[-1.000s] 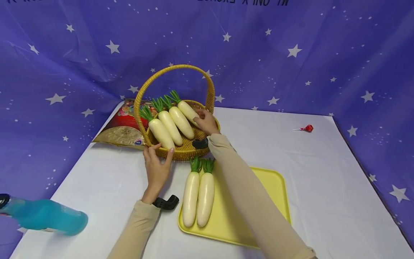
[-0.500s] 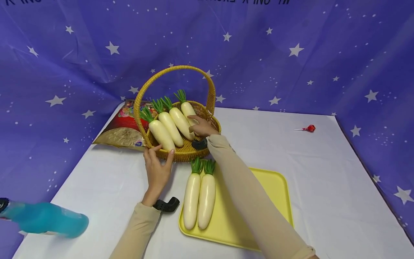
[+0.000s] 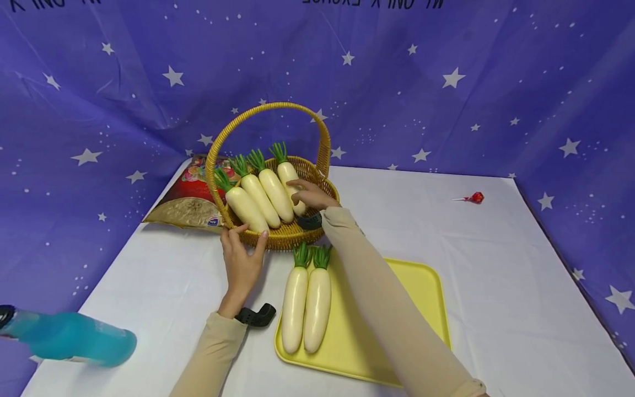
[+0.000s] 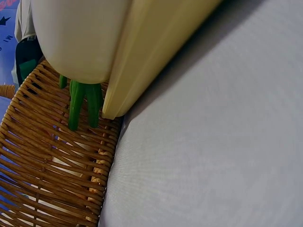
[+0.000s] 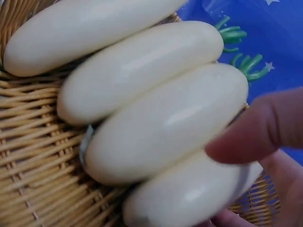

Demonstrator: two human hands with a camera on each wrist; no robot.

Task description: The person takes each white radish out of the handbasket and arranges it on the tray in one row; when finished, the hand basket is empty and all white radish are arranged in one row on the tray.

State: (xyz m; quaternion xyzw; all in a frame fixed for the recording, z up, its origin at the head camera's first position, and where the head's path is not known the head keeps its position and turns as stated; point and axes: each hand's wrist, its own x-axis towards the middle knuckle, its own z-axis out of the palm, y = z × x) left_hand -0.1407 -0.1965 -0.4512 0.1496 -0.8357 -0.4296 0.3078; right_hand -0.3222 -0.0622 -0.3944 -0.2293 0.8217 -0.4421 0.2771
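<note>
In the head view, a wicker basket (image 3: 285,240) with a tall arched handle holds several white radishes with green tops. My left hand (image 3: 243,266) holds the basket's front rim, its fingers bent over the edge near the leftmost radish (image 3: 246,209) and its thumb farther right. Inside the basket, my right hand (image 3: 316,195) grips the rightmost radish (image 3: 288,173). The right wrist view shows its thumb (image 5: 246,139) across that radish, with other fingers partly hidden on the far side. Two more radishes (image 3: 294,309) lie side by side on a yellow tray (image 3: 421,298).
Behind the basket on the left lies a red and gold packet (image 3: 186,204). A bottle of blue liquid (image 3: 74,336) is at the left front of the white table (image 3: 496,286). Farther right lies a red lollipop (image 3: 476,197). A purple starred cloth (image 3: 377,110) hangs behind.
The rightmost radish has turned and shifted slightly toward me, its green top swinging right, with my right hand on it. The other radishes in the basket shifted slightly. My left hand stayed in place.
</note>
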